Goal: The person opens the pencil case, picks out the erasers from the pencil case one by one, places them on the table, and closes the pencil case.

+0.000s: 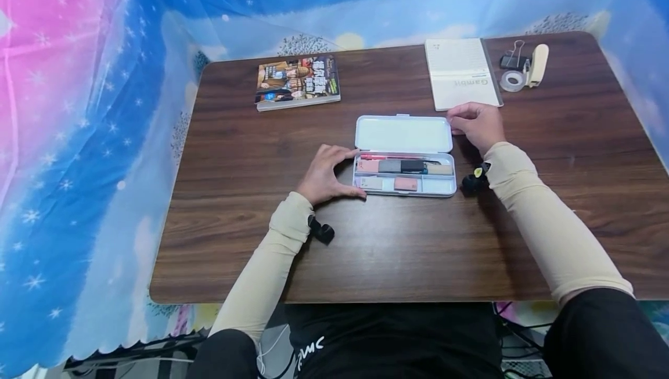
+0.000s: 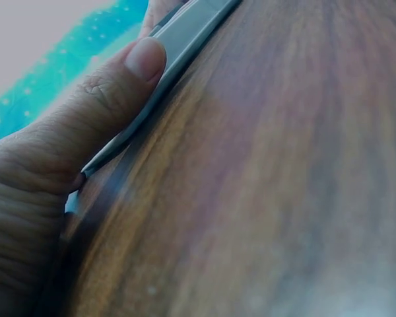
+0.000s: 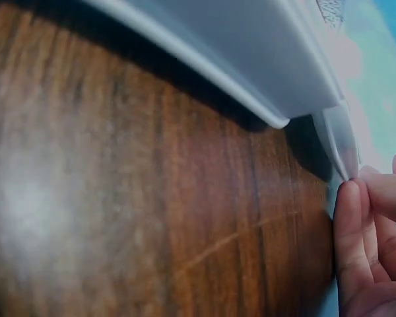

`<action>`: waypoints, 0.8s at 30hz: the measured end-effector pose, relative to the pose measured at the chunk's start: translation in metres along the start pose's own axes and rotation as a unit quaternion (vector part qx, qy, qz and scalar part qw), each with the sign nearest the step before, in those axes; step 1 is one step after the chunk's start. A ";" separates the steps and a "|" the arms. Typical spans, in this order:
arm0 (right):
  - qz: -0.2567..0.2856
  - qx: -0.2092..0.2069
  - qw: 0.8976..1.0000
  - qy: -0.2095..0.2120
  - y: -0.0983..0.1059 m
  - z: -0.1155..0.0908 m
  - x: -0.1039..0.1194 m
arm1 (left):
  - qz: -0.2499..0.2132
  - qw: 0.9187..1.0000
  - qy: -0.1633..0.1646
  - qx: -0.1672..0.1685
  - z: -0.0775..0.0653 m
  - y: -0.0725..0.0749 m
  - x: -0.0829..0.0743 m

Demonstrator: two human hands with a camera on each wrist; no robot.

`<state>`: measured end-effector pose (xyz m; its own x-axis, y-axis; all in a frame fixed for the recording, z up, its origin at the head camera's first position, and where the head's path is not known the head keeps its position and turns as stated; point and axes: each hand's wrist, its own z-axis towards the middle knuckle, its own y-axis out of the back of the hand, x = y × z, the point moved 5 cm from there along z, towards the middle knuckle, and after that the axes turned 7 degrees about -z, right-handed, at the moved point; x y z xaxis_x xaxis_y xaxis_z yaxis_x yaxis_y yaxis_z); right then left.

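Observation:
A white pencil case (image 1: 438, 186) lies open on the table, its lid (image 1: 403, 134) folded back toward the far side. My left hand (image 1: 327, 176) spans the left end of the case, thumb along the front edge and fingers near the hinge. In the left wrist view, the thumb presses the side of the case (image 2: 195, 30). My right hand (image 1: 479, 126) pinches the lid's right edge between thumb and fingers, also seen in the right wrist view. Inside the tray are a red pen (image 1: 372, 156) and several small pink, grey, black and pale blocks in two compartments.
A book with a colourful cover (image 1: 299, 82) lies at the back left of the wooden table (image 1: 235, 193). Behind my right hand is a pale notebook (image 1: 459, 68). Farther right sit a black binder clip (image 1: 514, 62), a tape roll (image 1: 512, 81) and a cream stapler (image 1: 538, 65).

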<state>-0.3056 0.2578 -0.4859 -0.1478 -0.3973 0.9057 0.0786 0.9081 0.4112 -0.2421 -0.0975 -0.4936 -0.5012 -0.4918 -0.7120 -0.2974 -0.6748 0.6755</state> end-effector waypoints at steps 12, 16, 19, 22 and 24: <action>0.263 0.024 0.964 0.020 0.011 -0.048 -0.001 | -0.008 1.000 -0.003 -0.001 0.004 -0.001 -0.005; 0.139 0.068 0.988 0.018 0.010 -0.074 -0.007 | -0.006 1.000 0.006 0.004 0.004 -0.001 -0.003; 0.005 0.097 0.994 0.048 0.009 -0.088 -0.007 | -0.007 1.000 0.011 0.008 0.003 -0.001 -0.002; -0.115 0.105 0.982 0.107 0.006 -0.095 -0.003 | -0.007 1.000 0.012 0.009 0.001 -0.001 -0.001; -0.172 0.105 0.969 0.142 0.004 -0.095 0.001 | -0.008 1.000 0.012 0.008 0.000 -0.001 0.000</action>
<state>-0.2112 0.2488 -0.4737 0.1504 -0.6752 0.7221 -0.1335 0.7099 0.6915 -0.2419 -0.0967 -0.4939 -0.4768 -0.4947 -0.7266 -0.3185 -0.6732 0.6673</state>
